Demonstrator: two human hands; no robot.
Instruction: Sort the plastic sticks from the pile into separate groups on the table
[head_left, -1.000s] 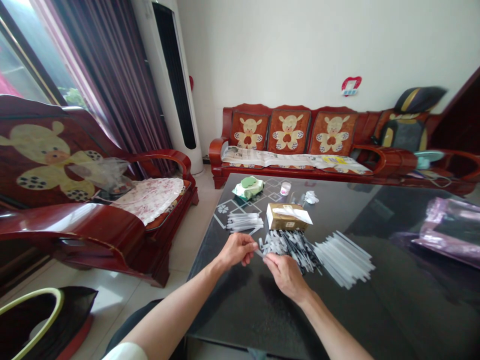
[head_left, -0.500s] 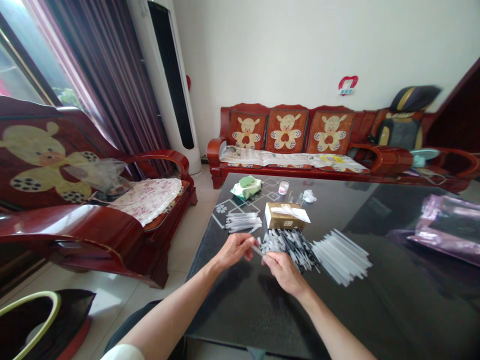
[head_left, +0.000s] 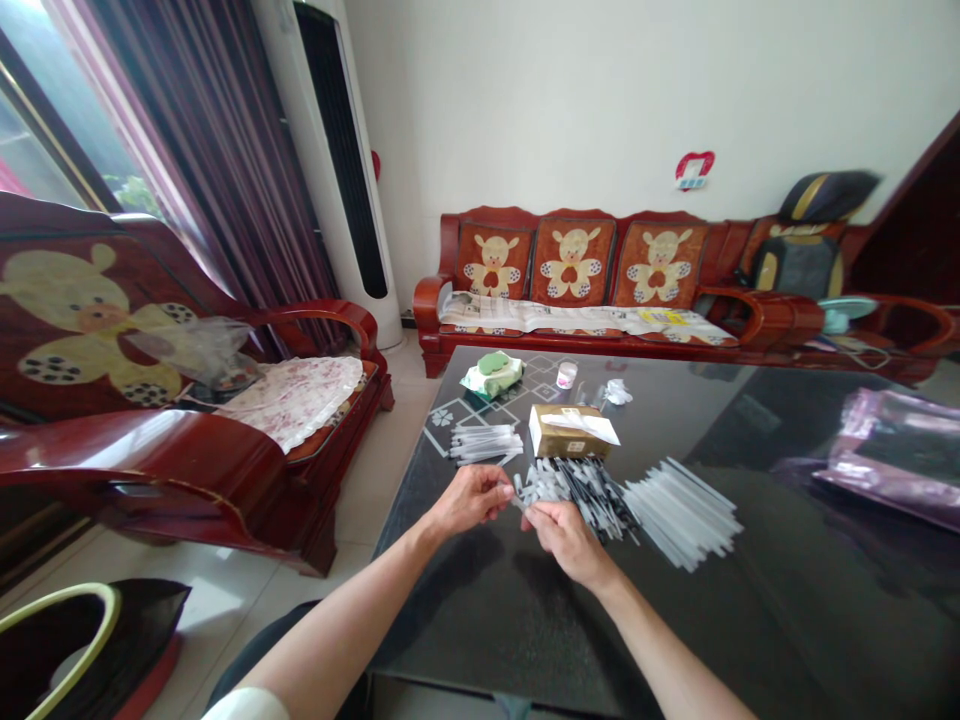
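Observation:
My left hand (head_left: 474,497) and my right hand (head_left: 564,537) are close together above the near part of the dark table (head_left: 480,620). Fingertips of both are pinched on a slim translucent tube (head_left: 519,503), mostly hidden by the fingers. Just beyond my right hand lies a heap of thin black sticks with pale, cloudy ends (head_left: 592,495). A fanned pile of long translucent tubes (head_left: 686,515) is to the right of the heap. Farther left, beyond my left hand, slim pale sticks (head_left: 486,443) are stacked side by side.
A gold tissue box (head_left: 570,432) stands behind the heap. Farther back are a green wipes pack (head_left: 493,376), a small white jar (head_left: 567,375) and crumpled tissue (head_left: 618,392). A purple shiny package (head_left: 896,455) lies at right. Wooden seats (head_left: 330,530) flank the table.
My hands have drawn slightly closer, and less of the tube shows between them. The piles on the table look the same.

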